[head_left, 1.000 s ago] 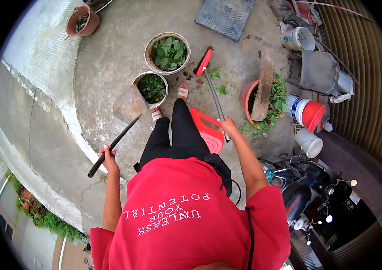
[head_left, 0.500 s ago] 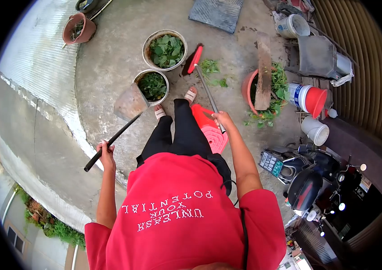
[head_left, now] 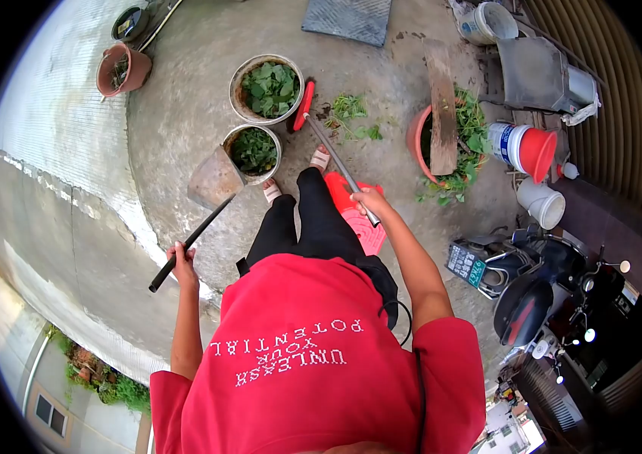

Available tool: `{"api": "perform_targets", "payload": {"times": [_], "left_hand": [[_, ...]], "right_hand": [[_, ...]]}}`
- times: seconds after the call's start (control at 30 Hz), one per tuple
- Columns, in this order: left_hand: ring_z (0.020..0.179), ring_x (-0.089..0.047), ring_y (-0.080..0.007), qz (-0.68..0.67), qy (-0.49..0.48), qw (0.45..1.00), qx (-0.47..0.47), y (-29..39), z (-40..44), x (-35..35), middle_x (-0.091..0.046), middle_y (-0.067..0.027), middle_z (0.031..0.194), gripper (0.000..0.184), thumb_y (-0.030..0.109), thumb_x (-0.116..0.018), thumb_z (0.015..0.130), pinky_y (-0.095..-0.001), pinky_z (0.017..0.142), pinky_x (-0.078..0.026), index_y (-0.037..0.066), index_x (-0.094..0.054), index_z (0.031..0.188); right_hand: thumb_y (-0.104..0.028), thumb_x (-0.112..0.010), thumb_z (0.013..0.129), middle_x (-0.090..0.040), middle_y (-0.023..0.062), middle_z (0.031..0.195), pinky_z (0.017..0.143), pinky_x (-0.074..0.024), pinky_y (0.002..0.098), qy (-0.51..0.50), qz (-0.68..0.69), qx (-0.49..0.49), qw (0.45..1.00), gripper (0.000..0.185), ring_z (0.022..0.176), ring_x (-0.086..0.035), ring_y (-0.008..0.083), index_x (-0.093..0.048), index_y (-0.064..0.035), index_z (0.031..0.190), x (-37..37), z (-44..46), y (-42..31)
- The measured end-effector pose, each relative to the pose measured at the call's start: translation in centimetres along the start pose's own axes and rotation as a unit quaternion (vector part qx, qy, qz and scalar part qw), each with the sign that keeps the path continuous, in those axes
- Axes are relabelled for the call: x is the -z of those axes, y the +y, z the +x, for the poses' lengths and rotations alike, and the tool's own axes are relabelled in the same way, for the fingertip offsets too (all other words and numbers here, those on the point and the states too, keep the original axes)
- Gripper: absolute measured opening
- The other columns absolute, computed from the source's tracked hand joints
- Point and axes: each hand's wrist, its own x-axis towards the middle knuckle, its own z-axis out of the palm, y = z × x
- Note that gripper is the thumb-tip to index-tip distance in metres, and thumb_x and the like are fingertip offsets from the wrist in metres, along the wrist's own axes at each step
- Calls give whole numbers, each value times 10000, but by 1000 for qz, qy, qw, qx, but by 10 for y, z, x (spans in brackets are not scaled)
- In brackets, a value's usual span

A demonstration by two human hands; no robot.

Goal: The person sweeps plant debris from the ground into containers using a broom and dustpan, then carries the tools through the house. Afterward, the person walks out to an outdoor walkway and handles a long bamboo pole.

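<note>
My left hand [head_left: 182, 265] is closed around the black handle of a long-handled dustpan. Its grey metal pan [head_left: 213, 180] rests on the ground, against the nearer bucket of leaves [head_left: 254, 151]. In my right hand [head_left: 371, 203] is the grey pole of a broom; the red broom head [head_left: 304, 104] is down on the concrete, close to the right side of the farther bucket of leaves [head_left: 268, 89]. Loose green leaves and stems [head_left: 349, 110] lie on the ground just right of the broom head.
A red plastic stool [head_left: 365, 219] stands beside my right leg. Farther right are a planter [head_left: 417, 144] with a wooden plank [head_left: 442, 113] across it, several buckets and a parked scooter [head_left: 522, 284]. A flat dark panel [head_left: 347, 19] lies ahead; a brown pot [head_left: 124, 69] sits at left.
The broom head has swung left, away from the loose greens and closer to the farther bucket. The dustpan stays beside the nearer bucket. The camera view has shifted slightly.
</note>
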Motion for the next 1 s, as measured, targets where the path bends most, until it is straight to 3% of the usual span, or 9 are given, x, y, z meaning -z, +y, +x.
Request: {"api": "perform_targets", "payload": {"times": [0.13,0.27,0.4,0.6,1.0], "left_hand": [[587,-474,-89,-3,-1,1000,-12,5,2,-18,-518,-45,834,212,254,-565,896,-275,669,-488,82,-440,891],[585,-468,-98,5,15,1000,-17,6,-3,-35,-506,-42,807,218,262,-561,899,-284,661,-493,76,-447,896],[579,-466,-88,0,29,999,-24,4,-2,-38,-518,-42,825,224,256,-578,887,-264,624,-483,81,-440,883],[570,-453,-82,-22,40,998,-37,1,-10,-58,-509,-36,812,230,264,-580,886,-265,624,-486,81,-442,871],[551,-424,-66,-19,84,994,-69,-5,-15,-79,-482,-26,743,231,232,-597,875,-225,575,-493,72,-443,814]], "right_hand": [[-93,-589,770,-490,50,535,352,-386,290,73,-7,18,997,119,388,-465,129,-505,-12,796,18,-3,7],[-104,-522,815,-447,22,508,331,-334,268,77,-18,59,995,121,358,-408,113,-443,-48,888,22,-33,9],[-110,-538,810,-451,18,510,332,-327,258,72,19,10,997,133,357,-414,108,-446,-46,880,44,-80,-14],[-130,-564,800,-477,27,513,342,-340,259,52,-106,15,993,137,356,-432,114,-478,-32,844,77,-82,-12],[-120,-584,759,-505,53,520,385,-402,291,55,-196,23,979,160,383,-483,146,-523,10,829,94,-92,-32]]}}
